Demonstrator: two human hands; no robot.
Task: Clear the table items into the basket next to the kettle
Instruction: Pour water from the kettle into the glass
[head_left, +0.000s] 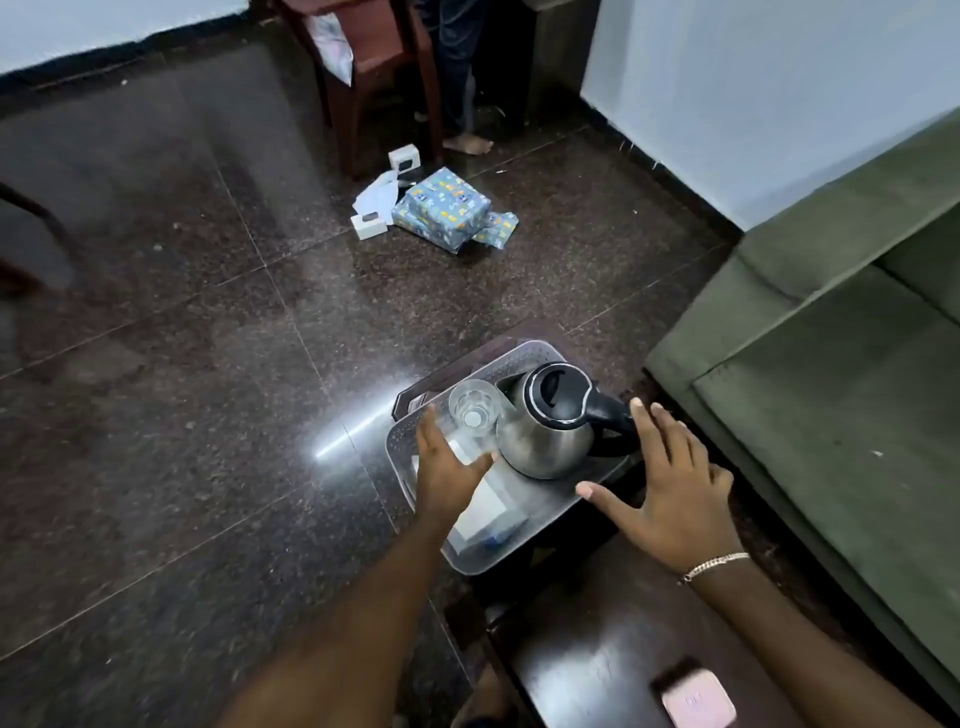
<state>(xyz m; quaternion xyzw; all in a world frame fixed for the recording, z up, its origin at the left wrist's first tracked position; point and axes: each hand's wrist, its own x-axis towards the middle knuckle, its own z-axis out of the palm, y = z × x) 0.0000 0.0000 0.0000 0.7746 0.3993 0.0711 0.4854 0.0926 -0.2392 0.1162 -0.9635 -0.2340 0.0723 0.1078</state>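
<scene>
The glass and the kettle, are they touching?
Cannot tell. In the head view the glass sits right beside the kettle; their outlines meet, but no clear contact or gap shows.

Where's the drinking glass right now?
In the head view, the clear glass stands upright in the grey basket, just left of the steel kettle, with the left hand closed around its near side.
</scene>
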